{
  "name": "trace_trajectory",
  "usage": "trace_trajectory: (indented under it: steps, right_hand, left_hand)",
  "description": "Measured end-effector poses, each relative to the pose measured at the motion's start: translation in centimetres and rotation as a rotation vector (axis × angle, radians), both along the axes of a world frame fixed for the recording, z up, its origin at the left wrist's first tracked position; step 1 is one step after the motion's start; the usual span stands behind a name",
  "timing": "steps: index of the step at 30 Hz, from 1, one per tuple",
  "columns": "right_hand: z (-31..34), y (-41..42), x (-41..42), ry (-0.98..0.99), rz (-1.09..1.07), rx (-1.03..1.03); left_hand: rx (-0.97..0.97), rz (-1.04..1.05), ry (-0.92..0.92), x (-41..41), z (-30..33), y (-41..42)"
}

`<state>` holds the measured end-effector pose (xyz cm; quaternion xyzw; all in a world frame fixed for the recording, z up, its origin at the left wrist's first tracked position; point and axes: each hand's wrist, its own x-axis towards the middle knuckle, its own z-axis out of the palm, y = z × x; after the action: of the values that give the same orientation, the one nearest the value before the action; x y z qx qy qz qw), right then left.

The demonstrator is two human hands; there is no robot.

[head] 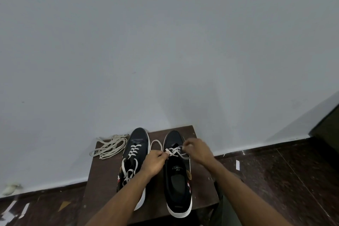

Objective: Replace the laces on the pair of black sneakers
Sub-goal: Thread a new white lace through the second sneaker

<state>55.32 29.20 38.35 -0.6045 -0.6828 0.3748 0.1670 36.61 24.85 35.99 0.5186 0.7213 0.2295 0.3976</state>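
Black sneakers, a pair, side by side on a small dark wooden table (102, 180) set against a pale wall (165, 42), toes to the wall. Left sneaker (136, 141) laced in white up its eyelets, ends lying loose over the tongue; a forearm crosses its heel end. Right sneaker (178, 181) only laced at the lowest eyelets, tongue and insole open to view, white sole at the near edge. White lace (175, 151) crosses over the right sneaker's lower eyelets, with a loop of slack arching onto the tabletop between the two shoes. Left hand (154, 162) pinches one end of that lace at the shoe's left side, fingers curled. Right hand (197, 149) pinches the other end at the shoe's right side, near the toe. A bundle of off-white spare laces (110, 147) lies at the table's far left corner, beside the left sneaker's toe. Dark floor (275, 180) with pale paper scraps (237, 164) scattered.
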Motion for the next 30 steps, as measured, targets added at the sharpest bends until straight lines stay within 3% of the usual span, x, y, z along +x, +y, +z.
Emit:
trace_trajectory:
  steps: [3, 8, 12, 15, 19, 22, 26, 30]
  right_hand:
    - [-2.5, -1.8, -0.8, -0.204, 0.098, -0.018]
    - [-2.7, -2.4, -1.0, -0.308, 0.092, 0.138]
    - [-2.5, -1.9, -0.9, -0.159, 0.004, 0.007]
    - [-1.6, -1.8, -0.7, 0.138, -0.118, -0.089]
    - [-0.1, -2.1, 0.1, 0.665, -0.399, -0.224]
    - [0.0, -2.4, 0.6, 0.810, -0.460, -0.277]
    - [-0.6, -2.5, 0.3, 0.827, -0.504, -0.294]
    - [-2.2, -2.0, -0.3, 0.526, -0.417, -0.130]
  left_hand:
    - [0.012, -0.017, 0.023, 0.0, -0.1, -0.1]
    - [-0.001, -0.090, 0.097, 0.3, 0.2, -0.4]
    - [0.050, -0.118, 0.347, 1.1, 1.2, -0.8]
    - [0.053, -0.168, 0.463, 1.5, 1.5, -0.7]
    - [-0.025, -0.003, 0.171, 0.9, 1.5, 0.2]
    - [0.007, 0.081, 0.039, 0.4, 1.3, 0.2]
    - [0.007, 0.091, -0.061, 0.1, 1.2, 0.0]
    - [-0.028, -0.061, 0.068, -0.3, 1.4, 0.6]
